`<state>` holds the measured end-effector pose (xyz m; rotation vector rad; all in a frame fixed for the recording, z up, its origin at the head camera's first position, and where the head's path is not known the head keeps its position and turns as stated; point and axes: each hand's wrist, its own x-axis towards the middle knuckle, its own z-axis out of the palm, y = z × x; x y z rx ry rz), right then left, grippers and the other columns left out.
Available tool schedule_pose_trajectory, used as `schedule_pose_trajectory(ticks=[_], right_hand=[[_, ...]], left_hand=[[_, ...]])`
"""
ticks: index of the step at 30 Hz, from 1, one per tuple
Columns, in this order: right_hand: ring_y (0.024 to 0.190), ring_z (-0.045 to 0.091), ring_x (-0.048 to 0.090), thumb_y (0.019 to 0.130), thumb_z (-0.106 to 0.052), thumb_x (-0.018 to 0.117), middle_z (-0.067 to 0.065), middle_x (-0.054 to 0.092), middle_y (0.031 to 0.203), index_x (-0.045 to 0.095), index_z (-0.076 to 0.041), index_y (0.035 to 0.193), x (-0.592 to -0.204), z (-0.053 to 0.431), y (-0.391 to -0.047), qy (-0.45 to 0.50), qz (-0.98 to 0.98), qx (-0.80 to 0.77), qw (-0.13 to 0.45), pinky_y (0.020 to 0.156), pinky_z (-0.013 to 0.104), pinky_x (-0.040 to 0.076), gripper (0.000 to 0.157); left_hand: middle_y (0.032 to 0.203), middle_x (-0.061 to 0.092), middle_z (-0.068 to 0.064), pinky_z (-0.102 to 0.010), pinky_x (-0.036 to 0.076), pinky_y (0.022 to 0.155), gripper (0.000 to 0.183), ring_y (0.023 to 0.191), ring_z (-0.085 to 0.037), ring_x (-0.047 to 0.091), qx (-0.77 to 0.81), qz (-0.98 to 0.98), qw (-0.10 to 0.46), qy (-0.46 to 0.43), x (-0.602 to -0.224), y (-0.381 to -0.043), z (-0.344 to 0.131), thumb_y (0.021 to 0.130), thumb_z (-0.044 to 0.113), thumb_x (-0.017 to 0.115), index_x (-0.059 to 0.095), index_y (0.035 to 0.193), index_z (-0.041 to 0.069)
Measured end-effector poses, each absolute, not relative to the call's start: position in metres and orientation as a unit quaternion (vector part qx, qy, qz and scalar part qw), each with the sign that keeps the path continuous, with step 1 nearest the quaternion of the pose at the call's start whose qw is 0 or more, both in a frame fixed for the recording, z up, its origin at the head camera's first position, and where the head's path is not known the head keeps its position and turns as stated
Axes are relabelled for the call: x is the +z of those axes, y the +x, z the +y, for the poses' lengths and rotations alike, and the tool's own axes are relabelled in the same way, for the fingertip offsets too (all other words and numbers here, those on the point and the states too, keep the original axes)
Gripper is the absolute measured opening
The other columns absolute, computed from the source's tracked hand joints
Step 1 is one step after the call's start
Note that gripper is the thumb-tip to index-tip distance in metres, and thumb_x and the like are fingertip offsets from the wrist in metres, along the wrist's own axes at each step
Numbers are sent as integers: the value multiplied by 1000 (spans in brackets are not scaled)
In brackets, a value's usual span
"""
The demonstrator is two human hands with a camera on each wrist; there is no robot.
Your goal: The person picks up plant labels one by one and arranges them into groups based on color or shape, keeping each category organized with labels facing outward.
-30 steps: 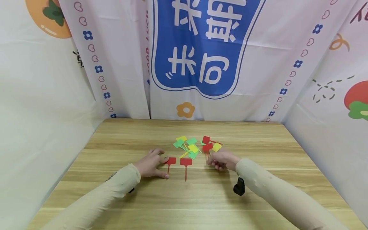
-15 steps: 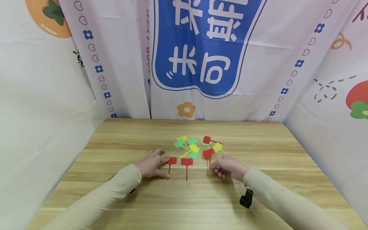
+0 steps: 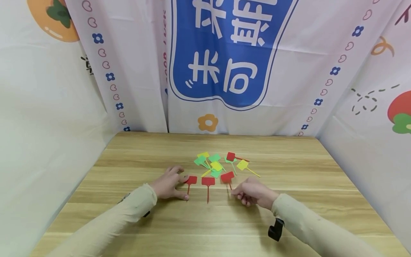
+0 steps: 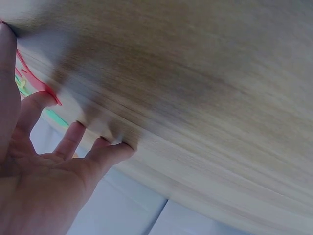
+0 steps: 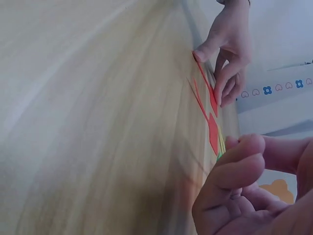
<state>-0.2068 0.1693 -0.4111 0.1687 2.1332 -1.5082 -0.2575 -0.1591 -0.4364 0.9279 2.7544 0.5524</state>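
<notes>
On the wooden table (image 3: 205,228), from the head view, your left hand (image 3: 168,184) is spread, finger and thumb touching the first red tag (image 3: 192,180) at both ends. The second red tag (image 3: 208,181) lies flat between your hands. Your right hand (image 3: 254,192) is curled, thumb and finger pinching the third red tag (image 3: 227,177) by its stem. Green and yellow tags (image 3: 216,166) and a fourth red tag (image 3: 231,156) lie behind. From the left wrist, your left fingers stand apart. From the right wrist, your right fingers curl inward; the pinched tag is hidden.
</notes>
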Motion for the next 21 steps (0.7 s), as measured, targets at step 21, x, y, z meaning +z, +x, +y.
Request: schedule_pose_trajectory(ticks=[21], right_hand=[[42,10,41,81,-12,74,0,50,54,72,1,73,-422,163,-203,49,820,-504,266,41,20,34,15]], left_hand=[[146,36,-25,-58,34,102,79,129,-49,32,174,928,90,318,-432,-255,-159,77,50,80,57,136,2]])
